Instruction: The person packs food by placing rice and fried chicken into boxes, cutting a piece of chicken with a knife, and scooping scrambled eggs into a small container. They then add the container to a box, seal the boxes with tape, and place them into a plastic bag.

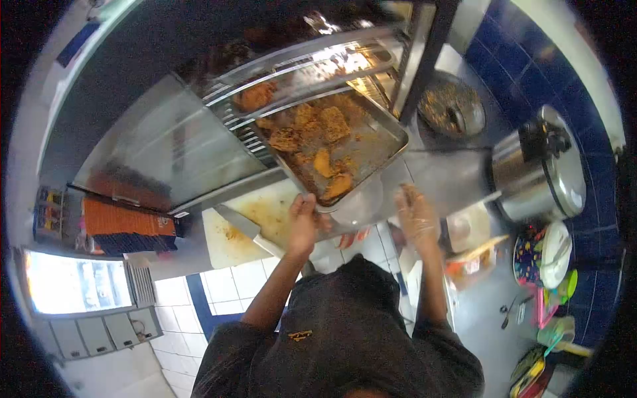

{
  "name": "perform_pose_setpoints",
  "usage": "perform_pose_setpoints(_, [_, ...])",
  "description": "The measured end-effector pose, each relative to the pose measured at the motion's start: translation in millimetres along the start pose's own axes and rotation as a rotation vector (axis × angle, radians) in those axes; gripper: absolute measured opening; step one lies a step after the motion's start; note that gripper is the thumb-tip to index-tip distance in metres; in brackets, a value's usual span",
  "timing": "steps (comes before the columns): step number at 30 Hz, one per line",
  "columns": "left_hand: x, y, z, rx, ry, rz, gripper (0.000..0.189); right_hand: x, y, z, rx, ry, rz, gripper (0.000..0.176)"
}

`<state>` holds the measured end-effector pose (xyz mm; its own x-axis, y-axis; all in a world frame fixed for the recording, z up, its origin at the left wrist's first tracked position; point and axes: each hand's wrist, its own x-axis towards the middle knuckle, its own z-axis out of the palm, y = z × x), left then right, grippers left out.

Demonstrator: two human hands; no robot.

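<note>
A metal baking tray (381,149) holding several pieces of breaded fried food (332,124) sticks out of a lit, racked warming cabinet (279,69). At the tray's near left corner, my left hand (304,224) grips the edge, thumb up along the side and fingers partly hidden. My right hand (418,219) is apart from the tray, to its right, with fingers stretched out and nothing in them. A clear plastic glove seems to cover it. Below the tray on the left, a knife (237,220) lies on a stained white cutting board (219,249).
The cabinet's glass door (172,129) stands to the left. On the right are a round pan of crumbs (441,103), a large steel pot (544,172), a patterned container (541,255) and a food package (474,265) on the counter. White floor tiles (229,288) show below.
</note>
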<state>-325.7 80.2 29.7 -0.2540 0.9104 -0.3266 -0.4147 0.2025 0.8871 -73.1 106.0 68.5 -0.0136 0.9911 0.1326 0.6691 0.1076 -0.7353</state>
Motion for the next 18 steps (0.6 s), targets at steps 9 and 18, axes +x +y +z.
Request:
perform_pose_setpoints(9, [85.4,-4.0,52.9,-0.17,-0.004,0.072,0.029,26.1,15.8,7.7,0.213,-0.102,0.013,0.039])
perform_pose_setpoints(18, [169.7,-8.9,128.9,-0.354,-0.394,-0.072,0.035,41.1,-2.0,-1.3,0.09,-0.133,-0.061,0.034])
